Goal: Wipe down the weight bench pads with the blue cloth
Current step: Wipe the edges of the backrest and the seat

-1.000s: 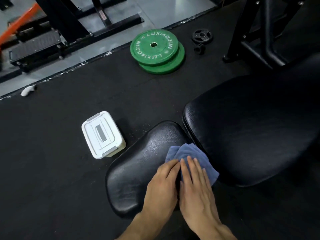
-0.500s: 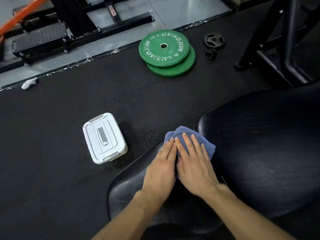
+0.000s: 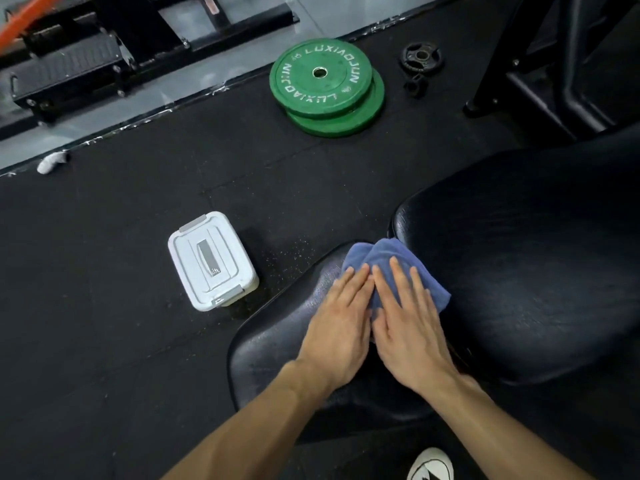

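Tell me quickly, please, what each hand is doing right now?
Left hand: open, fingers flat, pressing the blue cloth.
Right hand: open, fingers flat, pressing the same cloth.

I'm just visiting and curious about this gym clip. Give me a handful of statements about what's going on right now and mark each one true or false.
1. Both hands press flat on the blue cloth. True: the left hand and the right hand lie side by side on it with straight fingers.
2. The cloth lies on the large back pad. False: it lies at the far end of the small seat pad, beside the back pad.
3. The white box on the floor has its lid off. False: the lid is on.
4. Two green weight plates lie stacked on the floor. True.
5. The white box sits on the seat pad. False: it sits on the floor beside it.
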